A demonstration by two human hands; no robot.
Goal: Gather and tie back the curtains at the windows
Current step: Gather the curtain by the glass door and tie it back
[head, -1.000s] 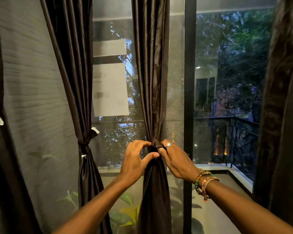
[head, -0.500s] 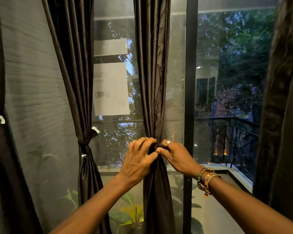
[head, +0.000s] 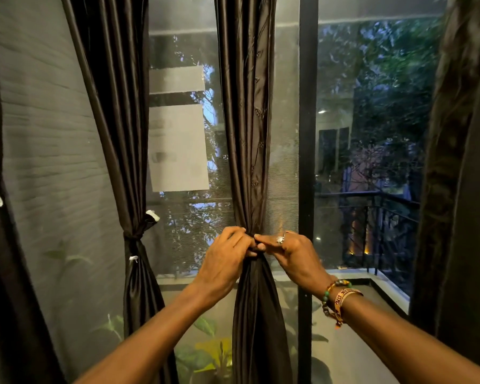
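I'm looking at a tall window (head: 372, 134) that fills the frame, with trees and a balcony rail outside. A dark curtain (head: 460, 189) runs down the whole right edge, and another curtain (head: 0, 273) down the far left edge is cinched at mid-height. Left of centre hangs a third curtain (head: 117, 106), already bunched and knotted by a tie (head: 133, 235) at its waist. The centre curtain (head: 247, 106) is the one being worked on. It hangs from the top middle, just left of the black window post (head: 306, 134), and is squeezed narrow a little below mid-frame.

Both hands meet at that narrow spot. The left hand (head: 225, 264) has its fingers curled in and grips the gathered cloth from the left. The right hand (head: 294, 256) pinches it from the right with thumb and forefinger, the other fingers loosely bent. I can't tell whether they hold a tie band or only cloth.

There are beaded bracelets (head: 338, 297) on the right wrist and a ring (head: 280, 239) on that hand.
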